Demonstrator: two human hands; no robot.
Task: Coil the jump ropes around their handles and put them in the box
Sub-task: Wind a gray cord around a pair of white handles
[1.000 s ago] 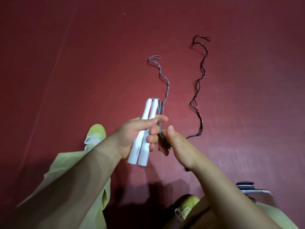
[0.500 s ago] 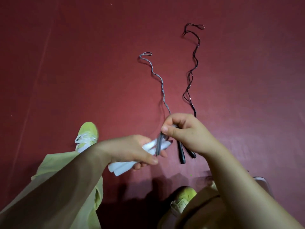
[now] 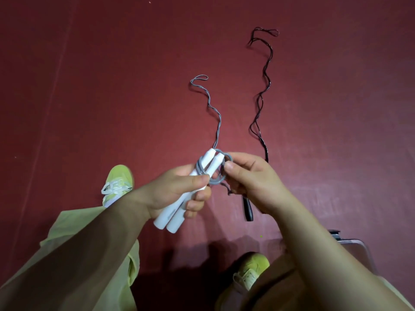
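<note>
Dark red flooring (image 3: 112, 86) fills the whole view, seen from above over two arms in tan sleeves. Two jump ropes are counted: one with a grey cord (image 3: 214, 113) and one with a dark cord (image 3: 260, 102). Two white handles (image 3: 179, 207) are seen, held side by side, and one dark handle (image 3: 247, 208) is made out on the floor just below the right hand; a second dark handle cannot be told.

The white handles are gripped in the left hand (image 3: 177, 191), its fingers curled around their middle and the thumb laid across the front, pressing a turn of grey cord against them. Their upper tips stick out above this hand, their lower ends below it. About two turns of grey cord are wound around the handles just above the thumb. The rest of the grey cord trails away beyond the hands, doubled and wavy on the floor, ending in a small loop.

The grey cord is pinched by the right hand (image 3: 253, 182) between thumb and curled fingers, right beside the handle tips. The dark cord lies on the floor beyond the right hand, apart from the grey one and reaching farther, also ending in a loop.

Two yellow-green shoes are counted, one (image 3: 119, 182) to the left of the left hand and one (image 3: 251, 272) nearer than both hands. One grey box (image 3: 357, 245) is partly seen by its corner, under the right forearm.
</note>
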